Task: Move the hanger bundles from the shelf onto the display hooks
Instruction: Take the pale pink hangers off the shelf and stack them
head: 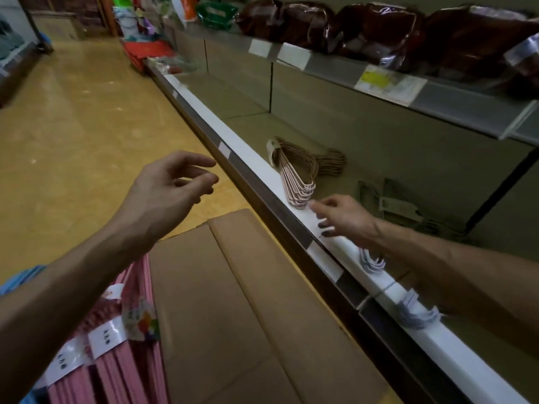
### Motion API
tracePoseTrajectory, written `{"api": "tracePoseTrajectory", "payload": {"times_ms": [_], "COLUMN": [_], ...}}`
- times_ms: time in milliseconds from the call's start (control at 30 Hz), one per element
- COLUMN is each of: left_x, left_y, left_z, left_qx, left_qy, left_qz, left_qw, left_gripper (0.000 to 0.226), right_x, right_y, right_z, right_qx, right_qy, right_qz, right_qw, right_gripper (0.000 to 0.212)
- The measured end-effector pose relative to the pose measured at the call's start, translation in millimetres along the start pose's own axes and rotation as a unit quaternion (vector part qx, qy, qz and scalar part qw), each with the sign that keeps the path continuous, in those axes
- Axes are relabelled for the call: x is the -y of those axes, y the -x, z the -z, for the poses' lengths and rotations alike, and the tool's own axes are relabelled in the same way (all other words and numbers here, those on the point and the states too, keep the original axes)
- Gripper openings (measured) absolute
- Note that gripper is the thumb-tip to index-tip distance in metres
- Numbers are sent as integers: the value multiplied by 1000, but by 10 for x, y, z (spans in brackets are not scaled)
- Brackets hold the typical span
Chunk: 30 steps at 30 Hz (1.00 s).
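Note:
A bundle of pink hangers [297, 173] with a paper band lies on the lower shelf [388, 158], its ends reaching over the white front lip. My right hand [341, 217] reaches over that lip with fingers spread, its fingertips just short of the bundle's near end, holding nothing. A grey-green hanger bundle [399, 208] lies deeper on the shelf behind my right hand. Pale hanger ends [372, 260] show under my right forearm. My left hand [172, 185] hovers open over the floor, left of the shelf edge. No display hooks are visible.
A closed cardboard box [248, 301] stands on the floor against the shelf front. Pink packaged goods [116, 354] lie at its left. The upper shelf [437, 94] holds dark red plastic-wrapped packs [379, 27]. Yellow floor [73, 126] stretches down the aisle.

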<state>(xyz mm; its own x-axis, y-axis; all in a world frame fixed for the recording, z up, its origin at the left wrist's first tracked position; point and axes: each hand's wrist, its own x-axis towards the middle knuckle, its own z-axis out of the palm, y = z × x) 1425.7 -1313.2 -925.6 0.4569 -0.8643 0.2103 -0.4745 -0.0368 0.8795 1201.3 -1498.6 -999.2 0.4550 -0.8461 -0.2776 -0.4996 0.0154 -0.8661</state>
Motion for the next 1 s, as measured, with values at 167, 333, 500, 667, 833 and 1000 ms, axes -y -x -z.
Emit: {"api": "tracePoseTrajectory", "payload": {"times_ms": [167,333,500,667,833,1000], "left_x": [-47,50,174,253,264,219], "left_y": [-193,-276,-331,-351,-311,-268], "left_z": [-422,-758,-925,-987,-1000,-896], "left_qx": [-12,-2,-1,6,20,31], "left_qy": [38,43,47,51,50,39], "left_qz": [6,14,28,45,48,42], "left_qw": [999,999,999,998,997,998], "left_gripper": [22,20,21,21,21,23], "right_x": [-14,3,-41,-36,2,46], "right_y": [-645,-1041,-1285,-1436,-1400,-1183], "right_z": [206,96,-13,-79,52,159], "right_qx": [-67,-34,-23,-61,-57,-51], "right_qy": [-74,-110,-132,-132,-248,-315], "right_qz": [-60,-84,-102,-113,-137,-161], "right_qw": [993,990,986,983,957,934], "right_gripper": [62,48,38,19,28,26]}}
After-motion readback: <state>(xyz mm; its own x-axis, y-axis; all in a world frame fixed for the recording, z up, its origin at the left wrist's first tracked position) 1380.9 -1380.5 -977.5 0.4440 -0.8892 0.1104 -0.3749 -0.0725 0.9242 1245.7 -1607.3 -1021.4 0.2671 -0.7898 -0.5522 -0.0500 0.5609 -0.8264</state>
